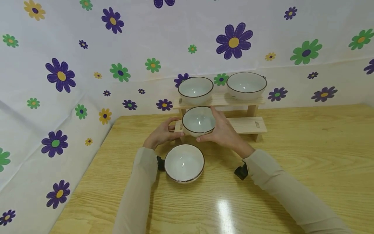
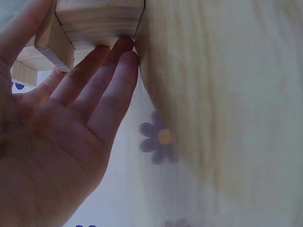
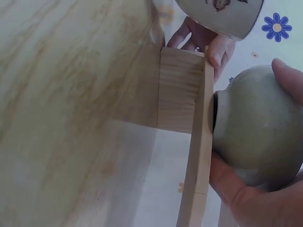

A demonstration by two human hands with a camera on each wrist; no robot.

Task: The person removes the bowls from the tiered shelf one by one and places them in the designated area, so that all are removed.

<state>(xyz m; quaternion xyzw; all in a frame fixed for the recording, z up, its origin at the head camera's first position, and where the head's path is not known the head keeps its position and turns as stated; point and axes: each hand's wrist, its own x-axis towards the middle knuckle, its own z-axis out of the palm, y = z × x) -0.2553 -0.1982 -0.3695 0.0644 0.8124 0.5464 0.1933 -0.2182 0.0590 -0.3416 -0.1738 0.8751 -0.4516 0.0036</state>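
Observation:
My right hand point(image 1: 224, 131) holds a white bowl point(image 1: 198, 120) with a dark rim, thumb in front and fingers at its far right side. The bowl sits at the left of the lower tier of a two-tier wooden rack point(image 1: 246, 125). In the right wrist view, the foot of this bowl point(image 3: 258, 127) meets the board. At the rack's left end, my left hand point(image 1: 162, 132) grips the lower board, thumb on top. The left wrist view shows that hand's fingers point(image 2: 111, 90) against the wood. Another white bowl point(image 1: 184, 162) rests on the table, in front of the rack.
On the upper tier stand two more bowls, one at the left point(image 1: 195, 87) and one at the right point(image 1: 246, 84). A flower-print cloth point(image 1: 175, 35) hangs behind and to the left of the wood-grain table point(image 1: 306, 156). Both wrists wear dark straps.

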